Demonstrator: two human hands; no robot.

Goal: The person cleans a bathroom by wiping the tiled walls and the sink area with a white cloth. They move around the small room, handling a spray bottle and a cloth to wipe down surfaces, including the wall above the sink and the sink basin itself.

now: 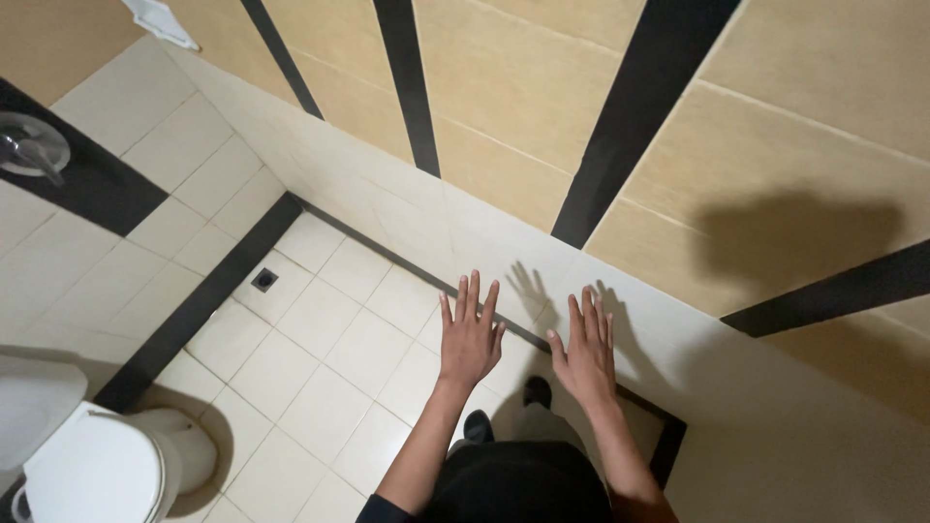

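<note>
Room: small tiled bathroom seen from above in the head view; pale square floor tiles [320, 358] edged by a black border, beige wall [542, 107] crossed by black stripes.
Left hand [470, 339]: held out palm down, fingers spread, holding nothing; it hovers over the floor near the foot of the wall.
Right hand [586, 353]: just beside the left, likewise flat and spread, empty; both cast shadows on the wall base.
Step in hand: by my judgement, only a showing of bare hands; nothing is gripped or touched.
Nearest things: the person's dark shoes [504, 412] below the hands; a floor drain [264, 279] well apart to the left.
Fixtures: white toilet [97, 465] at lower left; metal wall fitting [29, 145] at upper left.
Packages, labels, signs: none legible; a small white object [160, 19] sits high on the wall, too cropped to tell.
</note>
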